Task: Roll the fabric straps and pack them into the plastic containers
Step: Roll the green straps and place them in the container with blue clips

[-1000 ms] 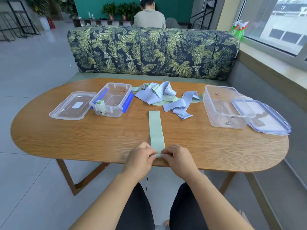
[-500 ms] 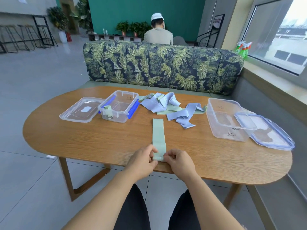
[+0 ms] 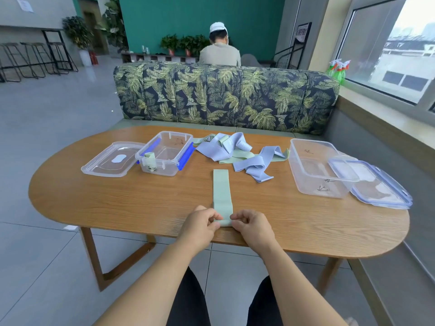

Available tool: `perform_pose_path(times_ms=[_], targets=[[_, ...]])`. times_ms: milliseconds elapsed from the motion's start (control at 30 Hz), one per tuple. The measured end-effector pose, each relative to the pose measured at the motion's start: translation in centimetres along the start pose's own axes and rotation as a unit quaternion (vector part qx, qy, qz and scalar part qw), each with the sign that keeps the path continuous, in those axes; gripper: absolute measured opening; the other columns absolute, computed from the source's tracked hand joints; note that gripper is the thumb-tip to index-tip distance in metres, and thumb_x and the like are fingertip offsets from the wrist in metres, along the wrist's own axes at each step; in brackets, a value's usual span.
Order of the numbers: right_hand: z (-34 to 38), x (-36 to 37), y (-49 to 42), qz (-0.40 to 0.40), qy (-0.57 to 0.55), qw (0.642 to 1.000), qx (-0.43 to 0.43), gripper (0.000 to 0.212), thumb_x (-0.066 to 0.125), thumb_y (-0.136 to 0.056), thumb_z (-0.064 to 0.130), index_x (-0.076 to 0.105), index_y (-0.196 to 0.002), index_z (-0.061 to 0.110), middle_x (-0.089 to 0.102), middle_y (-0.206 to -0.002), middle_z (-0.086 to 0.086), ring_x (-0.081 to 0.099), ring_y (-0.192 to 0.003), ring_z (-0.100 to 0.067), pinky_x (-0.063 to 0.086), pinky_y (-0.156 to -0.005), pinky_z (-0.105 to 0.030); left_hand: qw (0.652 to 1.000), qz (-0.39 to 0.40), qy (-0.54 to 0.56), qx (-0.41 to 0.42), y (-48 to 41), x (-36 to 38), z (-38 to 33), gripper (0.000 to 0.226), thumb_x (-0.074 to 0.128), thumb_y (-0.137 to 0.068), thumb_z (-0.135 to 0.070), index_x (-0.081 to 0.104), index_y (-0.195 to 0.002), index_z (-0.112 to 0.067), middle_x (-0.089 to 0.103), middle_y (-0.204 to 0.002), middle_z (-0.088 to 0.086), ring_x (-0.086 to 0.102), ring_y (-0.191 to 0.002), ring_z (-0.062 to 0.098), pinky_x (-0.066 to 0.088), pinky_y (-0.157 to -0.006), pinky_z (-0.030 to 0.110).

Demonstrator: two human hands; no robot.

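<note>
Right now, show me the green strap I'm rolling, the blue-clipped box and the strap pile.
green strap [image 3: 221, 189]: head view, flat middle stretch.
blue-clipped box [image 3: 169, 169]: head view, near wall.
strap pile [image 3: 223, 149]: head view, lilac fold.

The worktop [image 3: 117, 196] was wood, its grain plain to see, with a low satin sheen. The green strap [image 3: 221, 189] on it was matt woven cloth, smooth and flat. The heap of straps [image 3: 223, 149] behind it was the same soft, dull fabric in lavender and green. The small container [image 3: 164, 170] and the large container [image 3: 306, 177] were clear, glossy plastic, the small one with opaque blue clips [image 3: 186, 156]. The left lid [image 3: 103, 164] and the right lid [image 3: 386, 191] were of the same shiny plastic. The sofa back [image 3: 223, 95] was matt printed cloth. The floor tiles [image 3: 47, 255] were smooth and faintly reflective.
</note>
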State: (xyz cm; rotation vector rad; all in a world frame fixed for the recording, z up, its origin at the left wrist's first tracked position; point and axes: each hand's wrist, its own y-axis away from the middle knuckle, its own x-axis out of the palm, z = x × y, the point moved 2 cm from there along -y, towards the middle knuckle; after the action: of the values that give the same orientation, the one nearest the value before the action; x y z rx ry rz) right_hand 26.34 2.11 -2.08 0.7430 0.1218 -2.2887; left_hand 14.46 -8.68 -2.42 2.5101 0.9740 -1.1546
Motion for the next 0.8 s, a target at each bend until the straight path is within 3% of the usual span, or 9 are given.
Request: perform_pose_path(times_ms=[167,367,533,700,800], targets=[[0.3,0.1,-0.1,-0.004,0.040,0.999,0.011,0.007,0.061,-0.089,0.029,0.068,-0.091,0.031,0.055,-0.065,0.014,0.049,-0.062,-0.003,0.038,-0.061,-0.025,1.000,0.000,0.009,-0.002,0.1,0.0,0.0,0.015,0.062,-0.092,-0.019,0.069,-0.105,-0.020,0.054,-0.105,-0.003,0.053,-0.081,0.007,0.040,-0.076,0.018],[0.5,0.2,-0.4,-0.008,0.061,0.998,0.017,0.007,0.060,-0.090,0.032,0.067,-0.090,0.033,0.058,-0.070,0.016,0.052,-0.068,-0.005,0.041,-0.066,-0.027,0.998,-0.013,0.064,-0.008,0.1,-0.1,0.4,0.017,0.063,-0.088,-0.011,0.060,-0.098,-0.025,0.056,-0.096,-0.004,0.049,-0.068,0.003,0.036,-0.060,0.008],[0.5,0.2,-0.8,-0.004,0.068,0.997,0.029,0.010,0.059,-0.089,0.037,0.068,-0.089,0.033,0.066,-0.084,0.013,0.060,-0.085,-0.012,0.045,-0.073,-0.029,0.999,-0.012,0.037,-0.022,-0.5,0.0,0.2,0.011,0.063,-0.090,-0.015,0.066,-0.097,-0.022,0.059,-0.100,-0.004,0.050,-0.073,0.002,0.037,-0.067,0.015],[0.0,0.4,-0.9,-0.009,-0.019,0.999,0.027,0.005,0.064,-0.083,0.034,0.068,-0.085,0.031,0.068,-0.071,0.011,0.060,-0.069,-0.009,0.053,-0.079,-0.038,0.999,-0.003,0.031,-0.040,-0.9,-0.3,-0.1,0.011,0.061,-0.092,-0.020,0.069,-0.100,-0.018,0.064,-0.091,-0.007,0.054,-0.080,0.009,0.040,-0.073,0.020],[0.0,0.4,-1.0,-0.010,-0.011,1.000,0.026,0.004,0.065,-0.084,0.030,0.067,-0.085,0.034,0.067,-0.068,0.013,0.059,-0.069,-0.008,0.053,-0.080,-0.037,0.998,0.005,0.028,-0.052,-1.2,-0.4,-0.2,0.010,0.058,-0.093,-0.022,0.068,-0.094,-0.021,0.061,-0.084,-0.013,0.055,-0.082,0.009,0.038,-0.071,0.020]])
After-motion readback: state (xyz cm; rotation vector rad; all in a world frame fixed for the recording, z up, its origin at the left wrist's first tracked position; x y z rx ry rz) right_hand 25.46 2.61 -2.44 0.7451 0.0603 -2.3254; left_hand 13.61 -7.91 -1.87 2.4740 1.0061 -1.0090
